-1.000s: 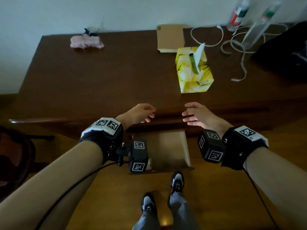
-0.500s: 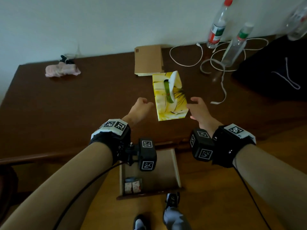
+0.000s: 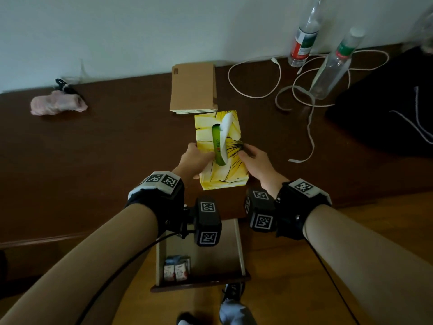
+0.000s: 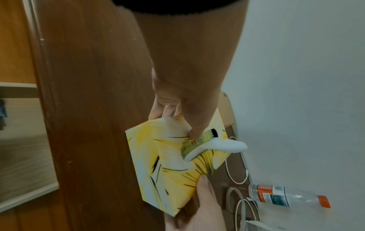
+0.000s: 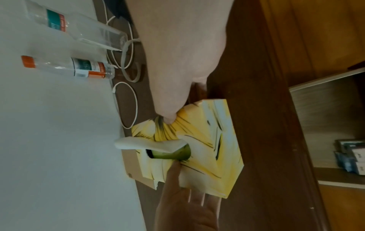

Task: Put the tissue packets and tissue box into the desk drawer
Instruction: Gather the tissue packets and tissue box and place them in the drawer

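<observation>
The yellow tissue box (image 3: 230, 177) lies on the dark wooden desk (image 3: 105, 160), a white tissue sticking out of its green slot. My left hand (image 3: 199, 158) grips its left side, thumb on top by the slot. My right hand (image 3: 250, 158) grips the right side, thumb on the top face. The wrist views show the same hold on the tissue box (image 4: 168, 171) (image 5: 213, 153). I cannot tell whether it is lifted. Below the desk edge the drawer (image 3: 240, 249) stands pulled out, with two tissue packets (image 3: 177, 270) at its front left corner.
Behind the box lies a brown notebook (image 3: 193, 87). A pink cloth (image 3: 58, 105) sits at the far left. Two clear bottles (image 3: 304, 36) (image 3: 335, 66), white cables (image 3: 257, 78) and a black bag (image 3: 386, 109) fill the right of the desk.
Both hands moved forward from the drawer front, came up beside the tissue box, and now hold it on both sides.
</observation>
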Motion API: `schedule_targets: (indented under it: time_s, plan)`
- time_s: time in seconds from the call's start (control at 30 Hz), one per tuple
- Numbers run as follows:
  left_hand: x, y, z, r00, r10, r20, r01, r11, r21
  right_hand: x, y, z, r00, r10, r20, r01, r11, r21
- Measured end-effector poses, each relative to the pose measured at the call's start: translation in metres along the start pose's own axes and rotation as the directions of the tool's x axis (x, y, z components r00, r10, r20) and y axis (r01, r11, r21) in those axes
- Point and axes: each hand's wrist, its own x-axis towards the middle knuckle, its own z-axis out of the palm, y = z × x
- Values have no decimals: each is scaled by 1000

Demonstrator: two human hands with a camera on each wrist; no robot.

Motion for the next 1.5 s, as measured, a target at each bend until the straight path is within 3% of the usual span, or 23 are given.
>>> schedule_targets:
  time_s: [0.33,0.5,0.63,0.9,1.1,1.27,1.5]
  plan:
    - [-1,-6,14,996,63,-67,-44,967,252,-2,17,-3,1000,-15,20,15,1000,-16]
    - [-19,-25,12,994,109,12,-107,936,335,-34,44,-1,983,140,121,-159,972,170]
    - [-39,-49,7,989,126,71,-144,908,394,-61,69,10,967,178,180,-217,949,229]
    - [-97,-130,-24,986,125,108,-161,874,459,-129,108,63,947,187,262,-240,953,187]
    - [-144,-214,-66,989,124,87,-149,896,418,-184,121,116,955,238,175,-276,930,243]
    - [-160,-264,-82,989,101,106,-138,883,449,-210,135,143,934,299,195,-334,924,184]
    - [-153,-300,-54,956,71,286,-201,867,456,-220,172,155,897,410,168,-425,903,66]
